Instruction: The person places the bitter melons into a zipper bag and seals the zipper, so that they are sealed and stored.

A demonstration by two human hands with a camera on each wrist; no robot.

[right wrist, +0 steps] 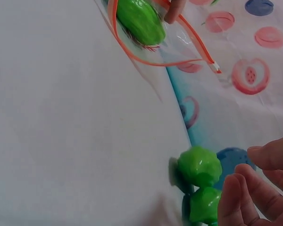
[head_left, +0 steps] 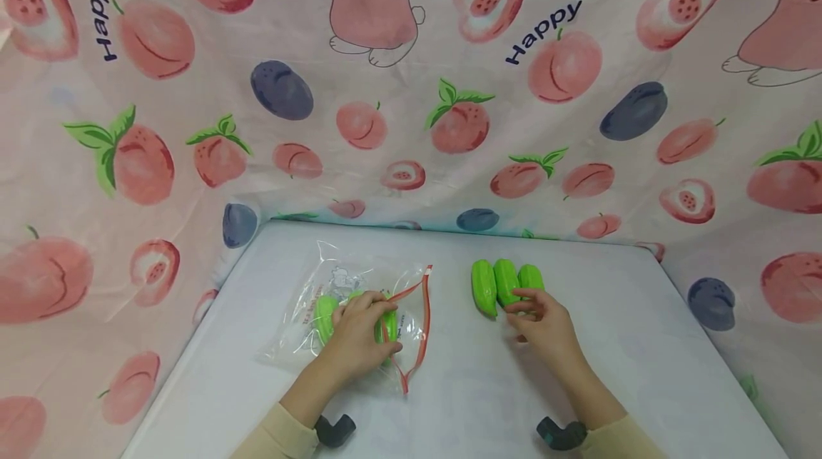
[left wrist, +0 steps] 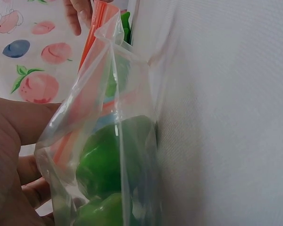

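Observation:
A clear zip bag (head_left: 292, 334) with a red-orange strip lies on the white table, its mouth gaping toward the right. Inside are several ridged green gourd-like vegetables (head_left: 325, 320), partly covered by my left hand (head_left: 361, 330). That hand grips the bag near its mouth, thumb and fingers bent at the plastic. To the right, three glossy green gourd-like vegetables (head_left: 484, 289) lie side by side. My right hand (head_left: 546, 323) is at the near end of this row, fingers loosely curved and holding nothing. Its thumb and fingertips stand apart in the right wrist view.
Behind the table (head_left: 475, 402) and at its sides hangs a pink cloth (head_left: 398, 88) printed with fruit. Dark curved pieces (head_left: 336, 431) sit beside both wrists, close to the beige sleeves (head_left: 276, 437).

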